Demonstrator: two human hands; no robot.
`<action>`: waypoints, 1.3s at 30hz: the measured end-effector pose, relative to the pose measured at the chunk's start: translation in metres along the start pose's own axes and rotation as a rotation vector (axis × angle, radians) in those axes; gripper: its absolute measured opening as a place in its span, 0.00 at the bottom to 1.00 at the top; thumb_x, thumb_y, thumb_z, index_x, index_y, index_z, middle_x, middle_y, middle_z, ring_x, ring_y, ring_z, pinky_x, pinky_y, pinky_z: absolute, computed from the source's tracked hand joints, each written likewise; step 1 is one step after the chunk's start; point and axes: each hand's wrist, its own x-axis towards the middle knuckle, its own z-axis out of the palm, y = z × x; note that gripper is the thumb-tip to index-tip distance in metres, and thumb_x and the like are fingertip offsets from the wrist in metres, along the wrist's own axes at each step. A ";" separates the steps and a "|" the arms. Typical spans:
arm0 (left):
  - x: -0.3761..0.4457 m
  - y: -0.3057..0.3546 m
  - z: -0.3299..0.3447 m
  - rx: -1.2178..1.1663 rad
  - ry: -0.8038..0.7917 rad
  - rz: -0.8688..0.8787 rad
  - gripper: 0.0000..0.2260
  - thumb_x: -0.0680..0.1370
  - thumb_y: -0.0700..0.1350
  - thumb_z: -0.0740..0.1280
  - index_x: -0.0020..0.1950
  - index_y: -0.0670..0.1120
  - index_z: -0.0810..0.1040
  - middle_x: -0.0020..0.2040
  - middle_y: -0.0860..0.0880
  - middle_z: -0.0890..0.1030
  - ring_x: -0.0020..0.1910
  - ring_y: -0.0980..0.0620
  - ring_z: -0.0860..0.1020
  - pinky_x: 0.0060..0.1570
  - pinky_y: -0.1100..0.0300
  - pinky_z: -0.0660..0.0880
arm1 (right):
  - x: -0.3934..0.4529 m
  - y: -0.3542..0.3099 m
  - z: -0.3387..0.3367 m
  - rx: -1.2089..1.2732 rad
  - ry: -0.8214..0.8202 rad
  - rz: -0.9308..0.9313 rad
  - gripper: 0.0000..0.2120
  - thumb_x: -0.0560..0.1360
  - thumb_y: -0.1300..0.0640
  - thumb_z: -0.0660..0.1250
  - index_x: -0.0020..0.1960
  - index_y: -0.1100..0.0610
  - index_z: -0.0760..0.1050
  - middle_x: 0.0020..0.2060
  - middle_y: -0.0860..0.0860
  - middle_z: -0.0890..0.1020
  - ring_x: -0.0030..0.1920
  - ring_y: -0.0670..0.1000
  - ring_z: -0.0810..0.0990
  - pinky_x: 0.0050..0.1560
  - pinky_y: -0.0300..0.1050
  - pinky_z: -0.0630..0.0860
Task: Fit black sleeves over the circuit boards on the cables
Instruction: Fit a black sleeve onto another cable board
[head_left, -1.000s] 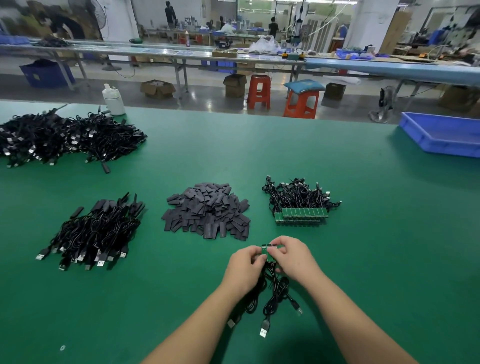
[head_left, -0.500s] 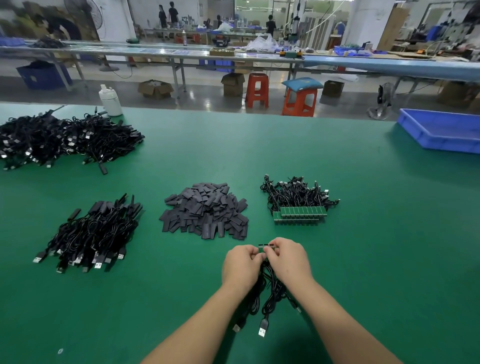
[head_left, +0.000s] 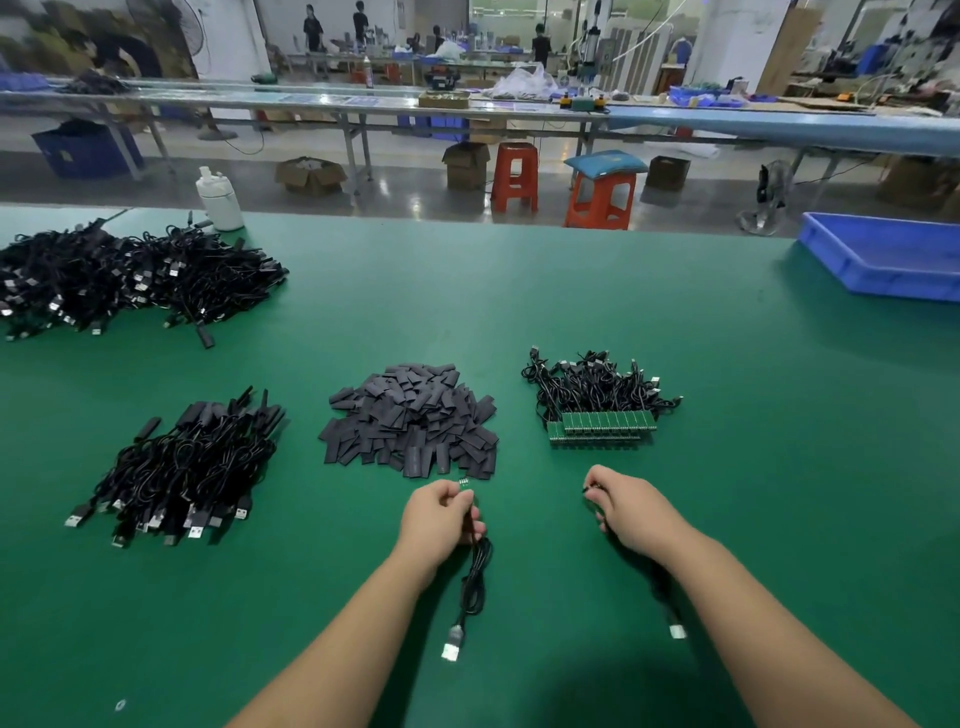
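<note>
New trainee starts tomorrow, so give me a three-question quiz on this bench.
1. True or false: each hand holds its own cable.
2. The sleeve pile lies: A) in the blue tray B) between two cable heaps C) beside the bottle
3. What shows past the left hand fingers?

Key: 1 true, right hand too. 2 B. 3 A green circuit board tip, unsleeved.

Matt green table mat (head_left: 519, 312)
</note>
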 end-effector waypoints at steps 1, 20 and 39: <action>0.000 -0.001 -0.002 -0.013 -0.018 -0.003 0.06 0.82 0.37 0.63 0.47 0.36 0.75 0.37 0.41 0.79 0.32 0.47 0.81 0.35 0.57 0.81 | 0.003 0.007 -0.004 -0.037 -0.009 -0.004 0.07 0.84 0.53 0.56 0.49 0.50 0.70 0.38 0.48 0.81 0.41 0.53 0.82 0.47 0.50 0.79; -0.005 0.003 0.005 -0.087 -0.104 0.075 0.07 0.75 0.39 0.73 0.49 0.37 0.81 0.36 0.44 0.81 0.28 0.55 0.74 0.27 0.66 0.68 | -0.008 -0.076 0.068 0.916 -0.121 -0.102 0.07 0.82 0.56 0.63 0.53 0.54 0.81 0.37 0.51 0.84 0.35 0.49 0.79 0.41 0.40 0.76; 0.074 0.009 -0.063 0.948 0.265 0.253 0.20 0.78 0.50 0.69 0.70 0.54 0.73 0.59 0.47 0.76 0.54 0.45 0.78 0.52 0.53 0.76 | 0.003 -0.052 0.077 0.760 -0.054 -0.030 0.12 0.82 0.61 0.62 0.64 0.55 0.77 0.43 0.50 0.84 0.29 0.44 0.76 0.33 0.40 0.79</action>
